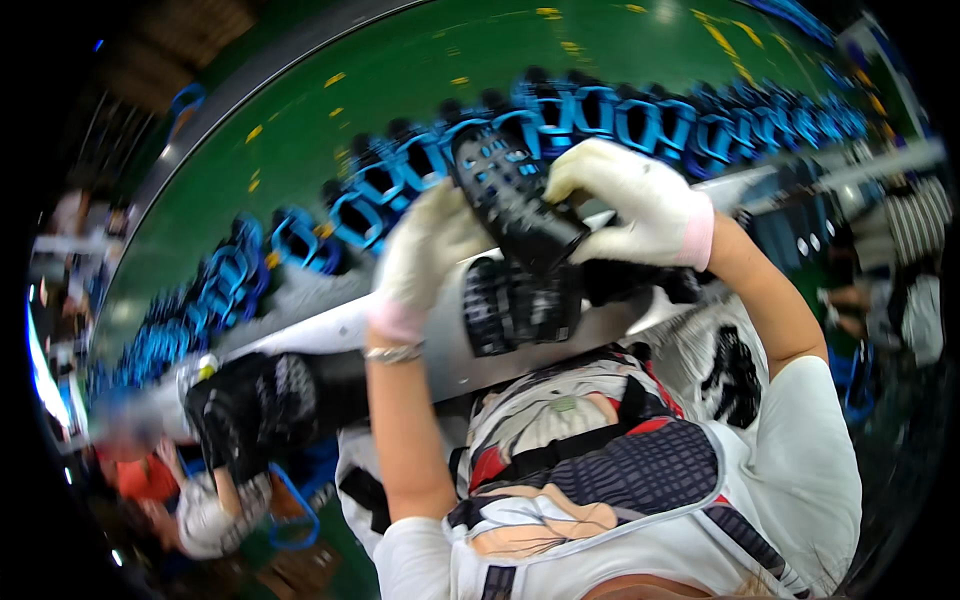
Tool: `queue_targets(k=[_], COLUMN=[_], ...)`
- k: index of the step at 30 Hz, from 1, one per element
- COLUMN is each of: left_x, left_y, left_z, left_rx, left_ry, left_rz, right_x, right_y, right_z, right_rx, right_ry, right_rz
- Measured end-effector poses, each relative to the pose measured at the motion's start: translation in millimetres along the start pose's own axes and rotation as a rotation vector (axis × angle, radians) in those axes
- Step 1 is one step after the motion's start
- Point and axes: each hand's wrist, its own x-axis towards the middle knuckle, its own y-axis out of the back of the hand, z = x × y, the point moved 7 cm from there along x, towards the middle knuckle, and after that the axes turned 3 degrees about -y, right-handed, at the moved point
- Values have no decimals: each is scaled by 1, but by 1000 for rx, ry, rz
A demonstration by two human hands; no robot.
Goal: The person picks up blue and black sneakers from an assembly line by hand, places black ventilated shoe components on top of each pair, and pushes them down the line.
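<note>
Both hands are gloved in white and raised over the grey conveyor rail (330,330). Left hand (425,250) is closed on the lower side of a black perforated shoe upper (505,195); right hand (630,205) grips its other side, fingers curled over the edge. The upper is held in the air, tilted, in front of the line of blue frames (600,115) on the green belt (420,70).

Step, as judged: the piece is being handled or checked between the hands, above the rail. The next move probably calls for a firm two-handed hold while the piece is turned or set down, without knocking the second black upper (520,305) lying on the rail just below.

Hard to make out: motion blur smears the upper's holes and edges; its far end is hidden behind the right glove. A co-worker's gloved hand (245,405) at lower left holds dark material, blurred. Edges of the view bend and go dark
</note>
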Motion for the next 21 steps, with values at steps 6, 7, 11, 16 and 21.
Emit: queue_targets(k=[6, 7, 11, 16, 21], left_x=[-30, -31, -40, -32, -19], left_y=[36, 59, 133, 157, 173], left_z=[13, 8, 11, 8, -7], left_rx=[-403, -443, -294, -308, -209], left_ry=[-130, -158, -356, -408, -175], left_rz=[-4, 88, 383, 562, 585], right_x=[89, 96, 121, 149, 174], right_y=[-91, -104, -152, -193, -207], right_z=[-35, -35, -36, -14, 19], right_rx=[10, 7, -215, -343, -388], right_ry=[33, 10, -130, -178, -278], right_rz=[-244, -274, -440, -315, -449])
